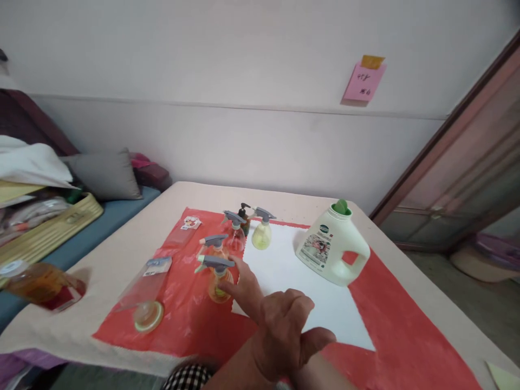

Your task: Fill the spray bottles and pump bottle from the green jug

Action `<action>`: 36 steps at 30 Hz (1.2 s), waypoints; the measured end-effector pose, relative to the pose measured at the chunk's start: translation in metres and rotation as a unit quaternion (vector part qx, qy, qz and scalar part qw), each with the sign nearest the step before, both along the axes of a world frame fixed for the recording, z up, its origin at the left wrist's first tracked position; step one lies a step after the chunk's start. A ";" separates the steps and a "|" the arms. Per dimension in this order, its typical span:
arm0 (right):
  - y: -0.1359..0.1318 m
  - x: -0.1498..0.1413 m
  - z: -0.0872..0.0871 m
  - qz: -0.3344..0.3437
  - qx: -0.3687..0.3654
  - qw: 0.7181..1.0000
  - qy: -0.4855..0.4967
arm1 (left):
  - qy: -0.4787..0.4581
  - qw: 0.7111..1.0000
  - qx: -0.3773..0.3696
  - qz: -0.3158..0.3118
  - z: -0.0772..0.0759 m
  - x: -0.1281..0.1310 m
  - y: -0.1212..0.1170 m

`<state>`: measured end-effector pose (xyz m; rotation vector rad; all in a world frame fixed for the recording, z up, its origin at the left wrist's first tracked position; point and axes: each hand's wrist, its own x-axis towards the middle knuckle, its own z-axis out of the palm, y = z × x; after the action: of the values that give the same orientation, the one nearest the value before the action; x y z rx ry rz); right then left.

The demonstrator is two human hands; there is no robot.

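My right hand (246, 287) grips the nearest spray bottle (220, 284), its thumb in front. That bottle has a grey and pale-green trigger head and an orange-yellow tint. My left hand (286, 325) crosses above my right forearm, thumb spread from bent fingers, holding nothing visible. Just behind the gripped bottle stands a spray bottle with a pink-tipped trigger (214, 241). Farther back are a clear spray bottle (235, 238), a dark pump bottle (246, 225) partly hidden, and a spray bottle with yellowish liquid (261, 236) on the white sheet (280, 260).
A big white detergent jug (333, 244) with a green cap stands at the right. On the red cloth (190, 319) lie clear packets (148, 281) and a round lid-like item (148, 316). An amber-liquid bottle (44, 284) is tilted at the left. A pink note (363, 82) hangs on the wall.
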<state>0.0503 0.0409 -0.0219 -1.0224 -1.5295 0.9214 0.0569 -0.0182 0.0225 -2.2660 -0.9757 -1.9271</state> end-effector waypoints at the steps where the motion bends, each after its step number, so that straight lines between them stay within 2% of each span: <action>1: 0.003 -0.010 0.003 0.023 -0.007 1.000 0.009 | -0.004 1.000 -0.008 -0.005 0.001 -0.002 0.002; 4: 0.010 -0.022 0.007 0.055 -0.036 0.997 0.039 | -0.001 0.999 -0.034 -0.001 0.000 -0.008 0.006; 6: 0.017 -0.012 0.008 0.023 -0.054 0.996 0.062 | -0.005 0.999 -0.034 0.005 0.000 -0.010 0.006; 10: 0.027 0.047 0.017 -0.100 -0.080 0.986 0.102 | -0.030 0.997 -0.062 0.040 -0.002 -0.009 0.005; 12: 0.023 0.080 0.028 -0.167 -0.085 0.975 0.117 | -0.030 0.992 -0.077 0.096 -0.008 -0.005 0.008; 15: 0.005 0.108 0.045 -0.224 -0.096 0.954 0.174 | 0.062 0.973 -0.099 0.199 -0.026 0.005 0.022; 17: -0.007 0.112 0.052 -0.214 -0.104 0.944 0.228 | 0.129 0.958 -0.101 0.236 -0.039 0.010 0.033; 19: -0.013 0.111 0.055 -0.177 -0.108 0.941 0.268 | 0.138 0.956 -0.090 0.241 -0.046 0.013 0.041; 20: -0.013 0.111 0.055 -0.157 -0.111 0.940 0.281 | 0.124 0.958 -0.113 0.233 -0.045 0.013 0.044; 21: -0.012 0.113 0.055 -0.138 -0.114 0.939 0.292 | 0.106 0.959 -0.162 0.209 -0.042 0.014 0.045; 22: -0.010 0.118 0.054 -0.121 -0.119 0.939 0.301 | 0.088 0.951 -0.245 0.166 -0.036 0.013 0.045; 24: -0.006 0.132 0.052 -0.074 -0.140 0.938 0.310 | 0.060 0.903 -0.425 0.027 -0.022 0.009 0.043; 25: -0.005 0.140 0.051 -0.037 -0.152 0.936 0.314 | 0.031 0.868 -0.490 -0.070 -0.016 0.006 0.041; 26: -0.004 0.149 0.051 0.009 -0.163 0.933 0.320 | -0.006 0.816 -0.544 -0.195 -0.012 0.002 0.040; 27: -0.004 0.156 0.050 0.059 -0.170 0.927 0.329 | -0.053 0.752 -0.577 -0.312 -0.009 -0.002 0.039; 28: -0.005 0.161 0.051 0.106 -0.171 0.918 0.342 | -0.097 0.688 -0.599 -0.399 -0.009 -0.006 0.038; 29: -0.005 0.165 0.051 0.140 -0.168 0.908 0.357 | -0.135 0.636 -0.609 -0.454 -0.009 -0.009 0.039; 30: -0.006 0.167 0.052 0.156 -0.163 0.901 0.371 | -0.163 0.601 -0.615 -0.483 -0.011 -0.011 0.039; 31: -0.006 0.168 0.053 0.153 -0.159 0.898 0.382 | -0.179 0.589 -0.622 -0.483 -0.013 -0.012 0.041; 32: -0.006 0.167 0.055 0.133 -0.154 0.899 0.389 | -0.187 0.603 -0.627 -0.456 -0.015 -0.013 0.042; 33: -0.006 0.165 0.056 0.102 -0.147 0.902 0.392 | -0.188 0.639 -0.626 -0.407 -0.016 -0.012 0.044; 36: -0.004 0.158 0.057 -0.007 -0.123 0.910 0.396 | -0.144 0.796 -0.554 -0.197 -0.019 -0.008 0.046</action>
<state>0.2080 0.0369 0.0349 -0.6834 -0.7321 1.3343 0.0491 0.0274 0.0034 -2.8969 -2.3484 -2.2148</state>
